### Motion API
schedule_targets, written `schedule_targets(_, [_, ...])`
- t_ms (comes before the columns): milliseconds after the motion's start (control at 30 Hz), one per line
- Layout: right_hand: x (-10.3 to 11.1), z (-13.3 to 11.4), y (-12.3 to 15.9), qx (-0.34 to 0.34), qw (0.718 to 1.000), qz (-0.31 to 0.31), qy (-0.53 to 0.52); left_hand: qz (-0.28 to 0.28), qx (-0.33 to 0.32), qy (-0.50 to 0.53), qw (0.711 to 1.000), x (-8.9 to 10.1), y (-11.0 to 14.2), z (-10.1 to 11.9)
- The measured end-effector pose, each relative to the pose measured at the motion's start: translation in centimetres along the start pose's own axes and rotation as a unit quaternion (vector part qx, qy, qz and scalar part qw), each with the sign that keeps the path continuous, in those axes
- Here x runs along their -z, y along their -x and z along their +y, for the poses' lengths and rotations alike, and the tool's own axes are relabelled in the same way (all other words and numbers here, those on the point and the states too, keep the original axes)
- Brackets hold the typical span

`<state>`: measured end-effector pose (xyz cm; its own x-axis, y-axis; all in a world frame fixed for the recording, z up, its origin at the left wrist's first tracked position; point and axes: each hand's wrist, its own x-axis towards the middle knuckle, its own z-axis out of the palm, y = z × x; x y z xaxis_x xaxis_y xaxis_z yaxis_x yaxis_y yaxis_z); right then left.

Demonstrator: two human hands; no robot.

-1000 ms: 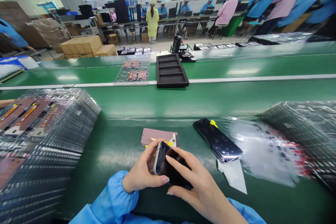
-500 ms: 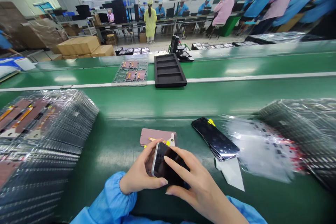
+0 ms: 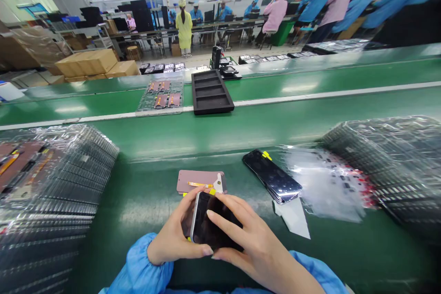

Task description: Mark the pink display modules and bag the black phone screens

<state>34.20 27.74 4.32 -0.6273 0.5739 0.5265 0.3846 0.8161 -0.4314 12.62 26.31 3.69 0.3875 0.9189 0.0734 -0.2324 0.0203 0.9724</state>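
Observation:
Between my two hands is a smartphone (image 3: 220, 229) with a dark screen and a silver edge, tilted slightly. My left hand (image 3: 172, 236) grips its left side, thumb along the near edge. A pinkish-brown screen panel shows partly under that palm, mostly hidden. My right hand (image 3: 253, 234) is closed around the right end, with fingertips on the glass. Just beyond my hands lie pinkish-brown phone screen panels (image 3: 195, 177) with an orange flex cable and yellow tabs. To the right, dark phone screens (image 3: 272, 175) with a yellow tab lie stacked, partly over a white paper piece (image 3: 295, 220).
Tall stacks of clear plastic trays (image 3: 86, 156) stand at left, with more clear trays (image 3: 389, 151) at right. Clear film sheets (image 3: 325, 183) with red marks lie beside them. Farther off are a black compartment tray (image 3: 212, 93) and a clear tray (image 3: 143, 101) of panels. People work behind.
The view has swung slightly to the right, so the scene sits farther left. Both hands keep nearly the same hold on the smartphone.

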Motion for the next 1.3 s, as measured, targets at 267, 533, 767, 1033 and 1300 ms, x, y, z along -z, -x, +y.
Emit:
schedule_targets(267, [0.0,0.1,0.2,-0.004,1.000,-0.010,0.011,0.011,0.011,0.004,1.000,0.0,0.1,-0.4])
schedule_targets(533, [0.4,-0.2,-0.1,0.005,1.000,-0.019,0.022,-0.002,0.006,0.006,1.000,-0.1,0.1,0.0])
schedule_targets(767, [1.2,-0.8,-0.6,0.021,0.998,-0.009,0.064,-0.014,-0.009,0.019,1.000,-0.3,0.2,0.2])
schedule_targets(1033, [0.8,-0.3,-0.5,-0.005,0.999,-0.031,0.040,0.016,0.022,0.028,0.999,0.0,-0.2,-0.4])
schedule_targets(1300, [0.2,0.3,0.3,-0.029,0.998,-0.049,0.017,0.023,0.020,0.044,0.999,0.2,-0.4,-1.2])
